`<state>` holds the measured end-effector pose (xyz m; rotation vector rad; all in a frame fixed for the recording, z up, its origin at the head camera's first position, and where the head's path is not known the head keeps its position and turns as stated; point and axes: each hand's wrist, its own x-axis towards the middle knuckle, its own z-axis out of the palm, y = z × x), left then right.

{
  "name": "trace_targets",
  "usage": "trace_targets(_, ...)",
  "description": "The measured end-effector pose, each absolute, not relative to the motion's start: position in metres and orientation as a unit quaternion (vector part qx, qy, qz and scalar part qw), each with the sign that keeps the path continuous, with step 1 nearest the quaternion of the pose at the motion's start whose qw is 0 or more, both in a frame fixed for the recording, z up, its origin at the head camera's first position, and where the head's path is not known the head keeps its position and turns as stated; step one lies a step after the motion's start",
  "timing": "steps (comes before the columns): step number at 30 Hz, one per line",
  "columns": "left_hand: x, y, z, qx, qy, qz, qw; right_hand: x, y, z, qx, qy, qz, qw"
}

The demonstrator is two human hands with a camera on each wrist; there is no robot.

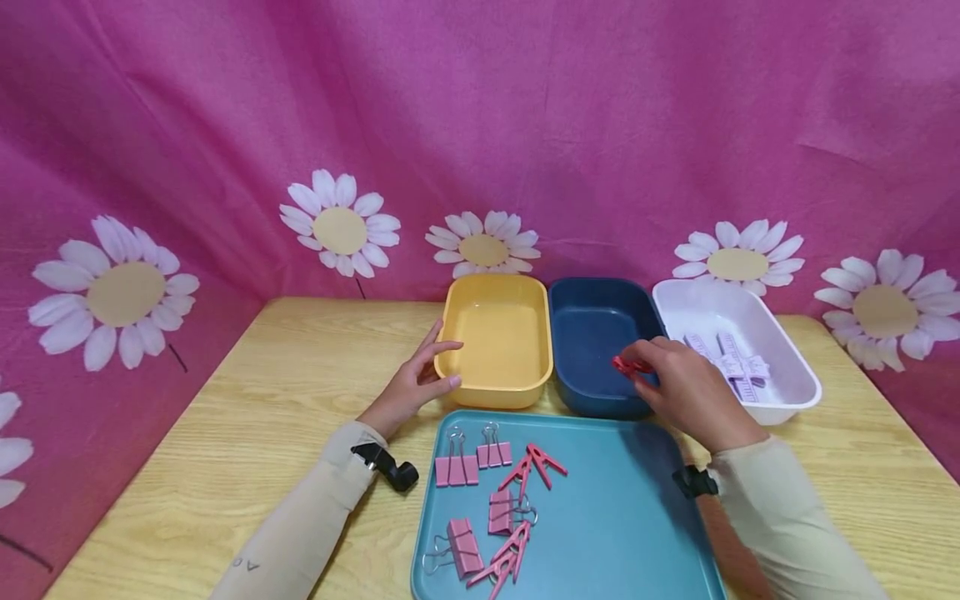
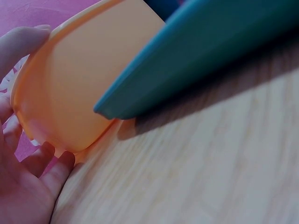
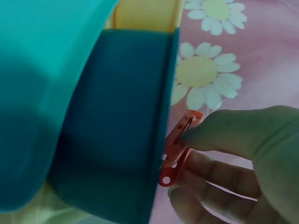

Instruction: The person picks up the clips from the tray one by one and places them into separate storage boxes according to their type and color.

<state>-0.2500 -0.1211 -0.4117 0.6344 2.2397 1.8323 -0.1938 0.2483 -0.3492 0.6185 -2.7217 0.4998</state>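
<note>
- We see a magenta cloth (image 1: pixel 562 125) printed with white daisies (image 1: pixel 341 231) filling the upper half of the head view.
- Below it we have a pale wooden table (image 1: pixel 285 375), running from the lower left to the right edge of the frame.
- Three bins stand side by side across the middle right: a yellow bin (image 1: pixel 502 325), a blue bin (image 1: pixel 600 325) and a white bin (image 1: pixel 708 308).
- In the white bin we find pale strips (image 1: pixel 731 367) with ruler-like marks, lying across one another.
- At the bottom centre we see a teal tray (image 1: pixel 607 517); on its left part lie four pink binder clips (image 1: pixel 457 472) and some pink pegs (image 1: pixel 517 550).
- The left hand (image 1: pixel 408 383), thumb and fingers spread wide, touches the yellow bin at its near left corner.
- The right hand (image 1: pixel 690 387), right of centre, pinches a red peg (image 1: pixel 626 365) between thumb and fingers; we see that peg at the mouth of the blue bin, on its right side.
</note>
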Motion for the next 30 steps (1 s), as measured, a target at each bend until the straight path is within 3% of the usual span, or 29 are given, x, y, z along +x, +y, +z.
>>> trace_targets(14, -0.265, -0.124, -0.436, 0.21, 0.756, 0.614, 0.082, -0.206, 0.262, -0.366, 0.199, -0.955, 0.185, 0.118)
trace_targets(30, -0.264, -0.124, -0.439, 0.215, 0.753, 0.618, 0.067, -0.208, 0.263, -0.37, 0.178, -0.961, 0.184, 0.1)
